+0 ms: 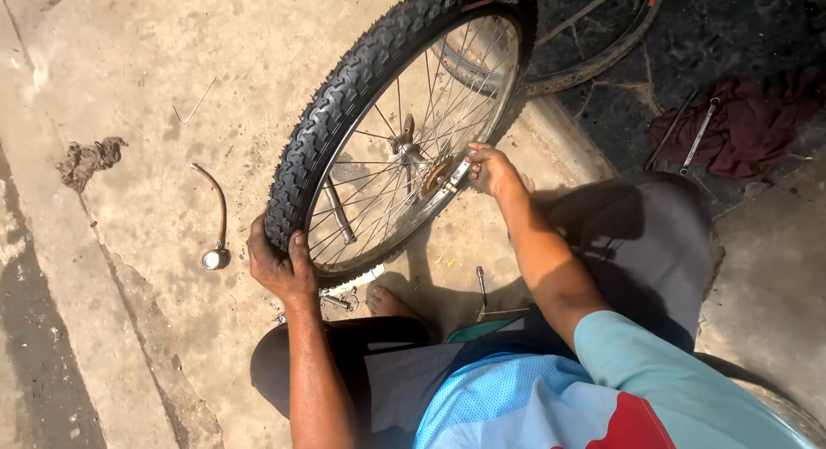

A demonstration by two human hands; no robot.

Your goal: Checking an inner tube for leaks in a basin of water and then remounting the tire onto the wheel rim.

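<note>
On dusty concrete ground (155, 88), a bicycle wheel (379, 131) stands tilted; left hand (280, 264) clasps its knobby tyre at the lower edge, right hand (489, 168) pinches a tool (453, 178) at the spokes near the hub (406, 144)

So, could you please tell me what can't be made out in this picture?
- Head view: right hand fingertips, hidden behind the wheel rim and spokes.
- Second wheel, cut off by the top edge.
- Small parts under the tyre, too small to identify.
- Left hand palm, hidden against the tyre.
</note>
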